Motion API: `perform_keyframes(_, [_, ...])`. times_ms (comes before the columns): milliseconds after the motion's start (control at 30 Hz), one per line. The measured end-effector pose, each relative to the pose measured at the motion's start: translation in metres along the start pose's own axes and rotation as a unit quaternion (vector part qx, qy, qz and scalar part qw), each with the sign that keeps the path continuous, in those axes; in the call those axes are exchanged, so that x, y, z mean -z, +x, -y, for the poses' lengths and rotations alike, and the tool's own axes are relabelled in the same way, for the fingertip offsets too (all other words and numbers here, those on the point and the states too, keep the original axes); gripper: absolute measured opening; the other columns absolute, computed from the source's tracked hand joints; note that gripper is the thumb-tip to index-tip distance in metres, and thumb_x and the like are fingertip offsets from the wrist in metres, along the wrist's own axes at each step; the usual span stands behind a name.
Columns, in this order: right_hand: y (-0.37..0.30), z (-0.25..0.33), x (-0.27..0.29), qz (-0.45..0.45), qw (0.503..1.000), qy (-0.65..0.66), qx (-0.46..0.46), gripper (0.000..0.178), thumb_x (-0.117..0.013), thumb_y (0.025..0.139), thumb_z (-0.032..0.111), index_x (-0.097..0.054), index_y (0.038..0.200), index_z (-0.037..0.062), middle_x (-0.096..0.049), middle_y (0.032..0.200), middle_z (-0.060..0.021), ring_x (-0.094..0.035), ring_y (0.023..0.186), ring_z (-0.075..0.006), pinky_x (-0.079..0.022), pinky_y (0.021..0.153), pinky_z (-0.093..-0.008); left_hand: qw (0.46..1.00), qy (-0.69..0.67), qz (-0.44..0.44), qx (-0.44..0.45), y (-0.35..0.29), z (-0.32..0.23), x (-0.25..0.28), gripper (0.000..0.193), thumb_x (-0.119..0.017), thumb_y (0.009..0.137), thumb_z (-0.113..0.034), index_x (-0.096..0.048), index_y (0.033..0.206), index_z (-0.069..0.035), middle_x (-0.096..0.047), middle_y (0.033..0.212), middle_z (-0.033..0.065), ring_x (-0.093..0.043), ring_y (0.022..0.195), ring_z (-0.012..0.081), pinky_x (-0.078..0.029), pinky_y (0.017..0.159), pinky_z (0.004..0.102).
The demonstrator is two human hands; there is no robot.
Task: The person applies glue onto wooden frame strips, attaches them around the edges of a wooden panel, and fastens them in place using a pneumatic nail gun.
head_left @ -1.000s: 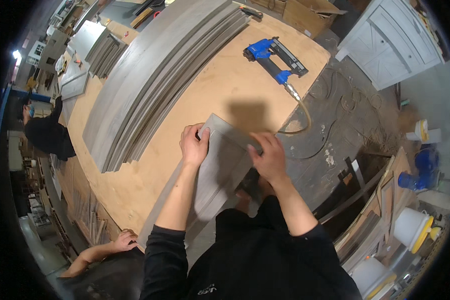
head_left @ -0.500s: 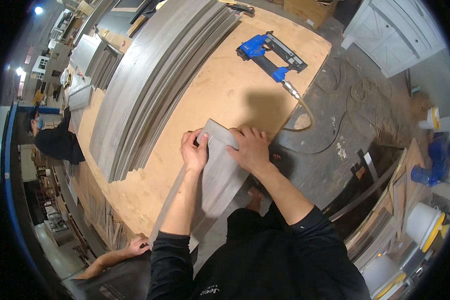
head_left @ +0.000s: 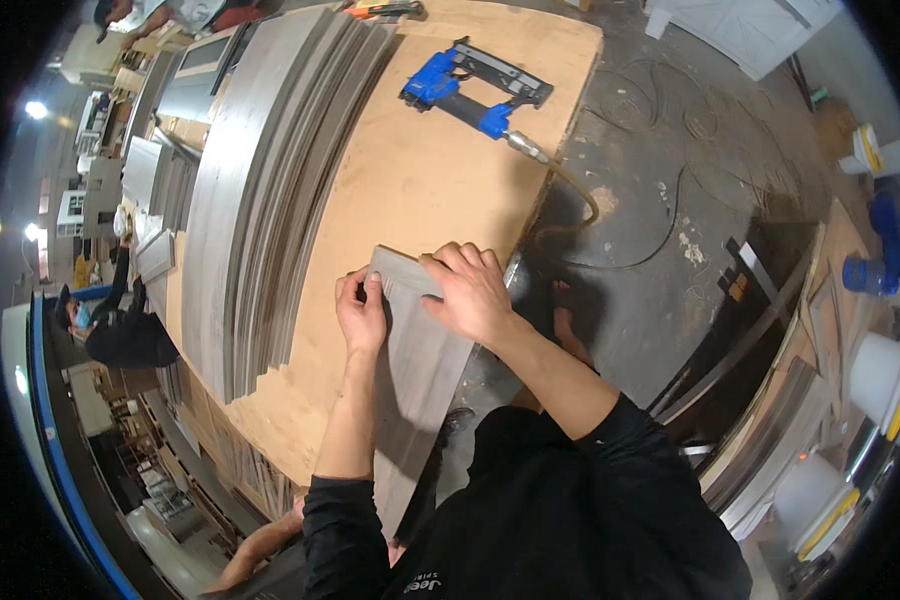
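A long grey wood board (head_left: 410, 400) stretches from the middle of the worktable down toward my body. My left hand (head_left: 360, 312) pinches its left edge near the far end, thumb on top. My right hand (head_left: 467, 290) grips the same end from the right, fingers curled over the edge. Beyond my hands, a blue and black air nailer (head_left: 430, 82) lies on the table, joined to an air hose (head_left: 578, 190). At the lower left is a co-worker's forearm (head_left: 255, 550); my sleeve partly hides that person's hand and the board's near part.
A stack of long grey boards (head_left: 260, 160) fills the left of the plywood table (head_left: 380, 180). More boards lie farther left, where another person (head_left: 130, 325) stands. Hose coils on the floor at right, near white buckets (head_left: 882, 380) and leaning panels (head_left: 805, 420).
The view has shifted, so the nailer and table appear farther left and up. Both hands keep hold of the board's end, and the board's top face now shows flatter.
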State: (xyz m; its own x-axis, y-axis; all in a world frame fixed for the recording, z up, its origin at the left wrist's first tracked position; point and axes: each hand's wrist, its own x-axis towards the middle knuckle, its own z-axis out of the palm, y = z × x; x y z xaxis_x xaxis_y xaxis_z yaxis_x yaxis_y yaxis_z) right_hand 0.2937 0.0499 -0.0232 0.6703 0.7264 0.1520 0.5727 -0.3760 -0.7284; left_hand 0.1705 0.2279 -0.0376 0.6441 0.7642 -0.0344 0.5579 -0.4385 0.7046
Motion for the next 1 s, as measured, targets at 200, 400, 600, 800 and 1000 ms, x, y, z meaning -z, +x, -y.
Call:
perform_keyframes(200, [-0.082,-0.011,0.007,-0.232,0.937,0.197,-0.172,0.048,-0.079,0.079,0.015,-0.062,0.124,0.0061,-0.064,0.107,-0.0113,-0.063,0.096,-0.0286,-0.050,0.087,-0.0395,0.959,0.128,0.058,-0.246,-0.022,-0.079,-0.007,0.035,-0.067,0.091,-0.014,-0.065,0.125,-0.009,-0.058,0.126,0.0117,-0.052,0.121,0.0305,-0.036,0.107,0.0462])
perform_keyframes(400, [-0.106,0.012,-0.031,-0.238,0.891,0.307,-0.236,0.062,-0.082,0.080,0.010,-0.057,0.136,0.0045,-0.061,0.110,-0.0121,-0.061,0.093,-0.0240,-0.052,0.081,-0.0354,0.916,0.157,0.231,-0.288,-0.022,-0.097,-0.038,0.019,-0.075,0.085,-0.020,-0.071,0.103,-0.013,-0.061,0.106,0.0033,-0.056,0.113,0.0245,-0.022,0.117,0.0575])
perform_keyframes(600, [-0.110,0.011,-0.047,-0.265,0.885,0.299,-0.239,0.058,-0.080,0.081,0.009,-0.060,0.135,0.0037,-0.059,0.114,-0.0133,-0.060,0.091,-0.0253,-0.051,0.080,-0.0350,0.915,0.147,0.244,-0.287,-0.019,-0.093,-0.042,0.018,-0.077,0.084,-0.021,-0.073,0.100,-0.015,-0.061,0.102,-0.0004,-0.054,0.111,0.0227,-0.020,0.117,0.0567])
perform_keyframes(800, [-0.109,0.010,-0.047,-0.267,0.894,0.277,-0.230,0.056,-0.080,0.080,0.008,-0.062,0.133,0.0031,-0.060,0.113,-0.0131,-0.059,0.091,-0.0260,-0.051,0.079,-0.0354,0.912,0.166,0.246,-0.285,-0.020,-0.092,-0.041,0.018,-0.078,0.083,-0.021,-0.074,0.099,-0.015,-0.061,0.102,-0.0005,-0.054,0.110,0.0228,-0.020,0.117,0.0573])
perform_keyframes(1000, [-0.110,0.002,-0.039,-0.254,0.896,0.291,-0.219,0.052,-0.079,0.081,0.008,-0.064,0.130,0.0024,-0.064,0.109,-0.0138,-0.062,0.093,-0.0291,-0.051,0.080,-0.0372,0.902,0.180,0.247,-0.306,-0.022,-0.086,-0.041,0.030,-0.079,0.082,-0.025,-0.071,0.108,-0.015,-0.058,0.110,0.0023,-0.052,0.118,0.0264,-0.021,0.116,0.0614])
